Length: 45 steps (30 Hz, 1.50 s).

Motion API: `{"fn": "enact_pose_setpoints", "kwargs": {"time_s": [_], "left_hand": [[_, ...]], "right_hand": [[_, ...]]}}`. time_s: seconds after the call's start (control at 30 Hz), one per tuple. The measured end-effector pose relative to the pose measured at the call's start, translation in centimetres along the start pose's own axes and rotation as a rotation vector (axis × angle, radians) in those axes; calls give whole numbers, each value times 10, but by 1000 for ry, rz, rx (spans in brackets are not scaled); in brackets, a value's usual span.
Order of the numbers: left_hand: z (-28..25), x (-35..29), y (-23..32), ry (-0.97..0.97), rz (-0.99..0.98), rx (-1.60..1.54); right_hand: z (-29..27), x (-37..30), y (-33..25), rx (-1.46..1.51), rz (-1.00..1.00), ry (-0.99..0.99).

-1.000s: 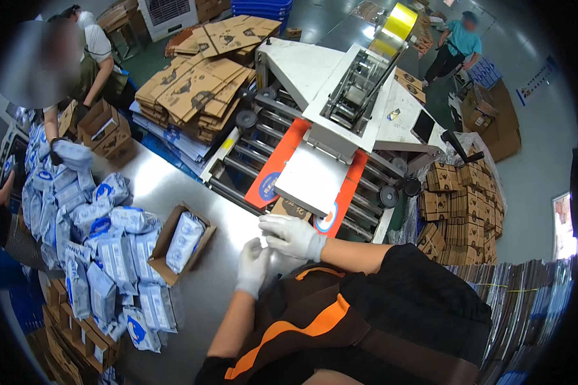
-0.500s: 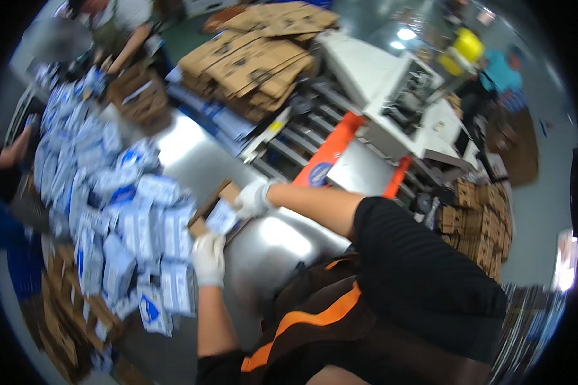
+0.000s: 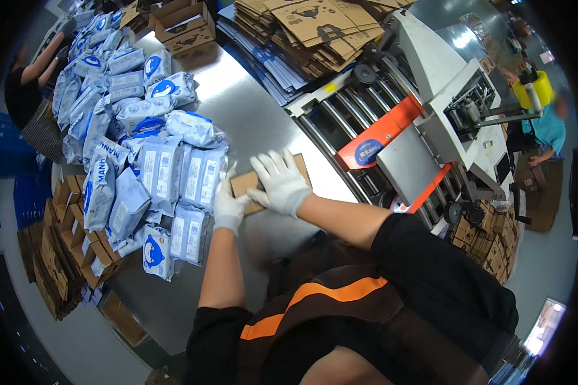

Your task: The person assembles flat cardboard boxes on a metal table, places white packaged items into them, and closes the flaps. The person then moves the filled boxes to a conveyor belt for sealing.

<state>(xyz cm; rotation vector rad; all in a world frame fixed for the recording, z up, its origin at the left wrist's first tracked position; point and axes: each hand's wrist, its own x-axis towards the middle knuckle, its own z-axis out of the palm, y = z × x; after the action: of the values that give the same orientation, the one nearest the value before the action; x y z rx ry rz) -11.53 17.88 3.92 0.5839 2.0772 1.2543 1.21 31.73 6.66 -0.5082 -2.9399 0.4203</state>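
A small brown cardboard box [image 3: 243,184] lies on the metal table between my two white-gloved hands, its top side covered by cardboard. My left hand [image 3: 230,204] grips its left end, fingers along the side and thumb at the near edge. Across the top lies my right hand [image 3: 281,184], fingers stretched out and flat, partly hiding the box. Just left of the box is a large heap of blue-and-white soft packs [image 3: 159,168]; the closest pack [image 3: 203,176] is beside my left hand.
Right of the table stands a roller conveyor with an orange-railed machine [image 3: 379,138]. Flattened cartons [image 3: 321,25] are stacked at the back, near an open carton [image 3: 183,29]. More cartons [image 3: 87,234] stand at left. Two other people are at the far left and right.
The box was open with a blue-and-white pack showing inside; cardboard now covers its top. My right hand has gone from its far edge onto the top. The whole view has shifted.
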Motion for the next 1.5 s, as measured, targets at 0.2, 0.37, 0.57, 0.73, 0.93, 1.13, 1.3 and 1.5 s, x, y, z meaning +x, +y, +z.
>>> {"fn": "enact_pose_setpoints", "kwargs": {"time_s": [0.2, 0.37, 0.57, 0.73, 0.93, 1.13, 1.3, 1.5], "left_hand": [[65, -91, -18, -418, -188, -345], [148, -127, 11, -547, -317, -432], [215, -102, 32, -639, -320, -558], [172, -134, -51, -402, -278, -263], [-19, -267, -121, -29, -417, 77], [-194, -387, -257, 732, -589, -106], [-334, -427, -341, 995, -751, 504], [-396, -408, -373, 979, -743, 758]], "right_hand": [[-38, -112, 52, 50, -115, -140], [-67, -164, 132, 44, -180, -161], [-100, -170, 139, 277, -157, 12], [-39, -204, 33, 1027, 96, -167], [2, -149, -76, 699, -331, -738], [15, -1, -294, 569, -721, -484], [76, 185, -528, 500, -882, 7], [159, 418, -675, -145, -605, 297]]}}
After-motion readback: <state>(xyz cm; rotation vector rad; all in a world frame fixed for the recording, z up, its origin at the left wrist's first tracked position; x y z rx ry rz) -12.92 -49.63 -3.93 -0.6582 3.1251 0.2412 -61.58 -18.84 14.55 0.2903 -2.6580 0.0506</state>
